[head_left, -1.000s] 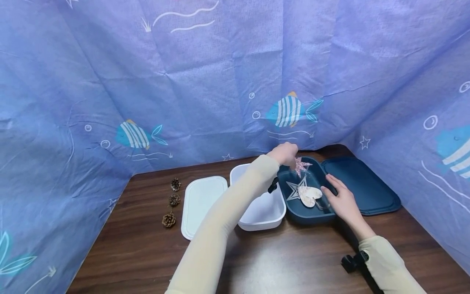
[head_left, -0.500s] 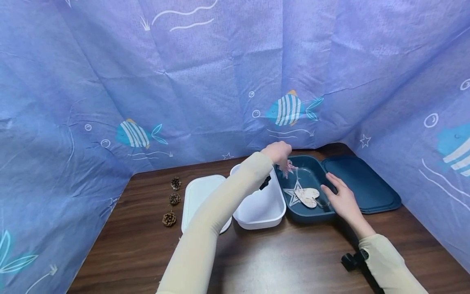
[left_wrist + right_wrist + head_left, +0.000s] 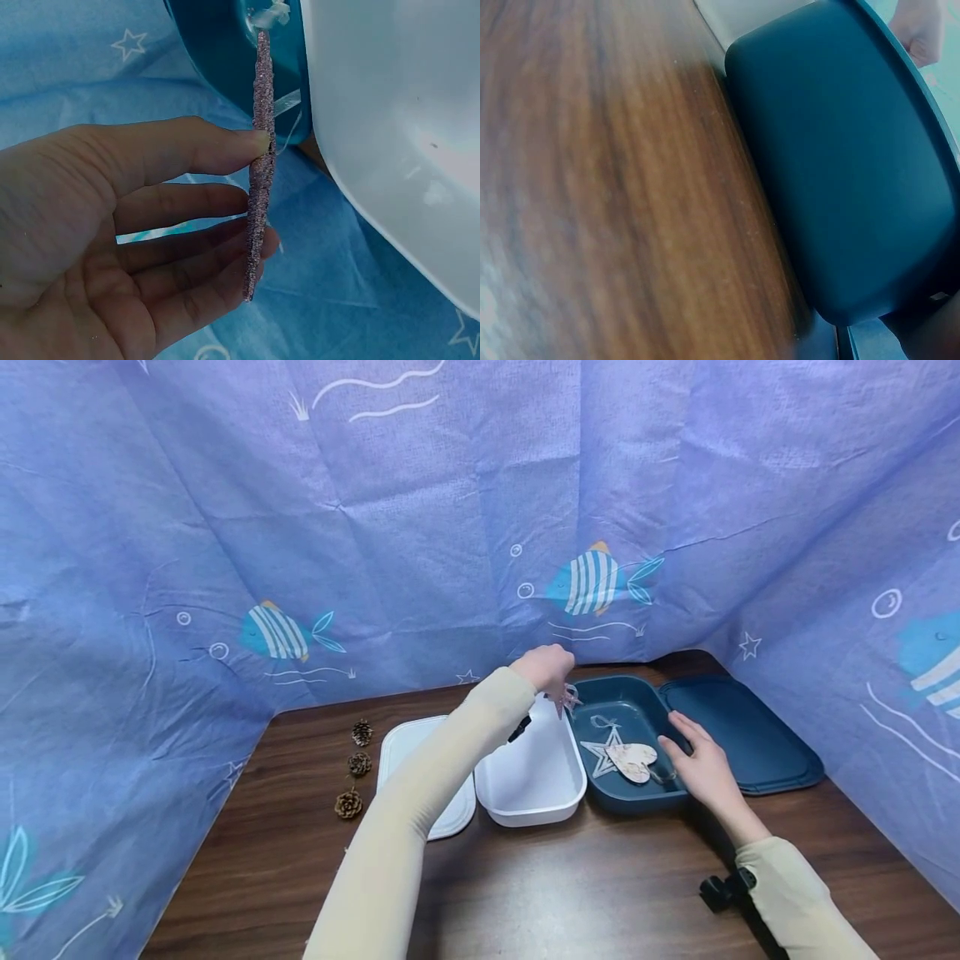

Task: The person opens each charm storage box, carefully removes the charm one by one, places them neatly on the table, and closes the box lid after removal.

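Leftward goes the pink glitter star — pinched thumb-to-fingers by the left hand near the far right corner of the white container — while the right hand, fingers loosely extended, lies at the right rim of the navy container.

Room above white box's near end
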Tool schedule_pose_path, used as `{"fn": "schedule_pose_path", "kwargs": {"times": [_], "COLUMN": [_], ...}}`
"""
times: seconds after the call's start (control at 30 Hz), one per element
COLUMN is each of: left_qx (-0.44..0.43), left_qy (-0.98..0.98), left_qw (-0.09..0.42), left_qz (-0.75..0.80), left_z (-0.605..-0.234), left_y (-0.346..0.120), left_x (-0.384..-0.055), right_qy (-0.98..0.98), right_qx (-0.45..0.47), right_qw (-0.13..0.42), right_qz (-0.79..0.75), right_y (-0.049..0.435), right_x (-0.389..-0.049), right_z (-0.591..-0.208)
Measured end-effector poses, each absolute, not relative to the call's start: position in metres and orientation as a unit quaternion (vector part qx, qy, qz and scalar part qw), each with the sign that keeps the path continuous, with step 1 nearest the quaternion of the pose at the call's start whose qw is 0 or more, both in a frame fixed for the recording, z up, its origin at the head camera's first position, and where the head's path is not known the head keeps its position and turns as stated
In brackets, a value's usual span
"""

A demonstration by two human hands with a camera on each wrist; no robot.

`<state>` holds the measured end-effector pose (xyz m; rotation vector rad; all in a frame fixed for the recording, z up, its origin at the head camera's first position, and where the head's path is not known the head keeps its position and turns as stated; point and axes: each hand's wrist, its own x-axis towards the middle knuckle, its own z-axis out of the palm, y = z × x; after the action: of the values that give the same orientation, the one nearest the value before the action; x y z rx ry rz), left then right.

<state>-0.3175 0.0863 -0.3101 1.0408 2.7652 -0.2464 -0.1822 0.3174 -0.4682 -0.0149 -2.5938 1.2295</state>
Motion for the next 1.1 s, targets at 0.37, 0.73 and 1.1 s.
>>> {"fn": "schedule_pose_path", "kwargs": {"times": [0.37, 0.73, 1.1], "left_qx": [0.333, 0.3, 0.271], "left_qy": [0.94, 0.954, 0.96], "left_qw": [0.053, 0.025, -0.017], "left_qz": [-0.05, -0.001, 0.066], "left_z": [-0.295, -0.284, -0.275], "left_y": [0.057, -0.004, -0.074], "left_x": [-0.33, -0.356, -0.365], "right_qy": [-0.896, -0.897, -0.897], "right_qx": [-0.008, -0.013, -0.012], "right_qw": [0.13, 0.119, 0.123], "right_qz": [0.426, 0.426, 0.424], "right_y": [0.317, 0.316, 0.316], "right_x": [-0.182, -0.181, -0.183], "right_z": [-0.468, -0.467, -0.468]}}
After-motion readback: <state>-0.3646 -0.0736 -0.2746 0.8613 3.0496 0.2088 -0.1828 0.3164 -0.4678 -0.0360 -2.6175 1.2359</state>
